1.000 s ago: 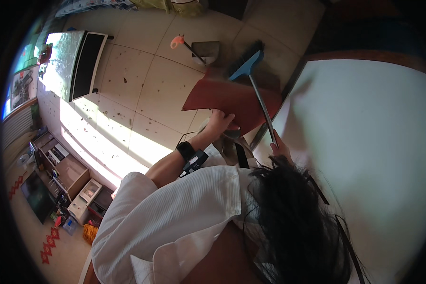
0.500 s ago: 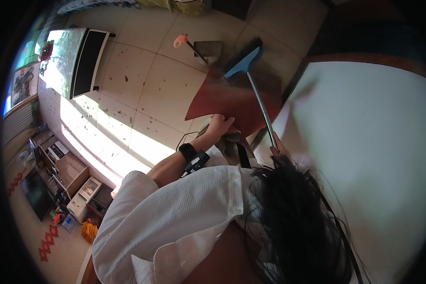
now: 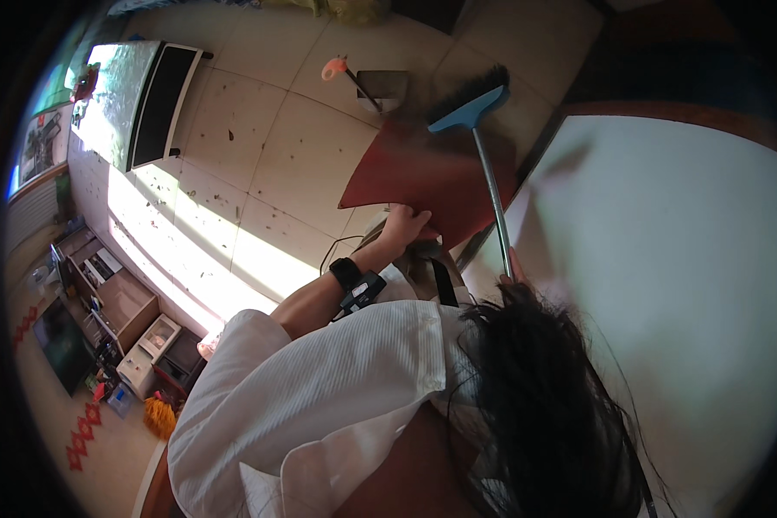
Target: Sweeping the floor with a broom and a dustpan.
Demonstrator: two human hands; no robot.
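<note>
My left hand (image 3: pixel 403 226) grips the near edge of a dark red mat (image 3: pixel 388 168), its fingers curled over it. The mat is raised at this near edge and slants away from me. In my right hand (image 3: pixel 515 269), partly hidden by dark hair, is the metal handle of a broom (image 3: pixel 468 112) with a blue head and dark bristles. The broom head is over the mat's far part; whether its bristles touch the mat I cannot tell. A grey dustpan (image 3: pixel 392 86) with an orange-ended handle lies just beyond the mat.
Dark bits of debris (image 3: pixel 230 135) are scattered over the pale tiled floor (image 3: pixel 311 155), partly in bright sunlight. A low table with a glossy top (image 3: pixel 112 104) stands at the left. A large white surface (image 3: pixel 656 285) fills the right. Cabinets (image 3: pixel 125 298) line the lower left.
The broom's head has swung a little to the right and slightly farther out. My left hand keeps its hold on the mat's edge, nearly unmoved.
</note>
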